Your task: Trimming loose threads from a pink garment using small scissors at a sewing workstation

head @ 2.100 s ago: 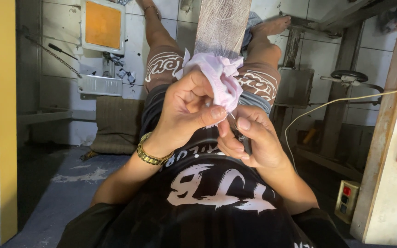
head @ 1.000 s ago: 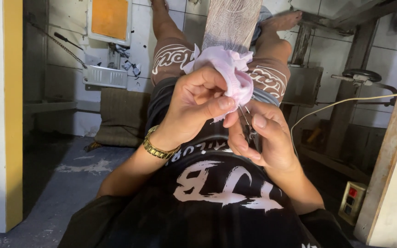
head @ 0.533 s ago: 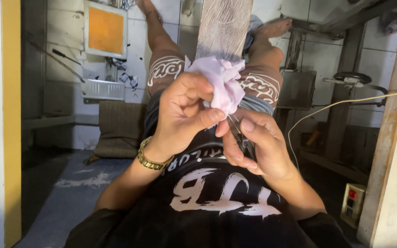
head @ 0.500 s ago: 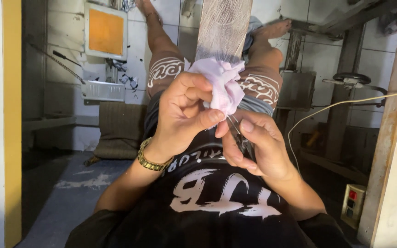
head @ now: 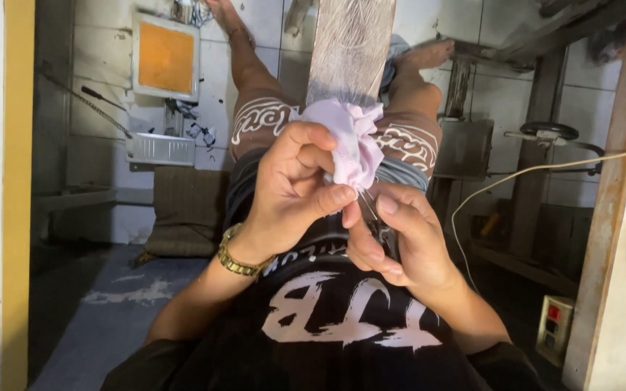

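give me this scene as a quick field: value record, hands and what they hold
view: head camera looking down at a seated person's lap
left hand: pinches a bunched pale pink cloth between thumb and fingers
right hand: thumb and forefinger meet at fine threads just under the cloth; it seems to hold a small dark tool, unclear
above the cloth: a band of whitish threads stretching away
left wrist: gold bracelet
clothing: black shirt with white print
right side: white cord, wall switch box
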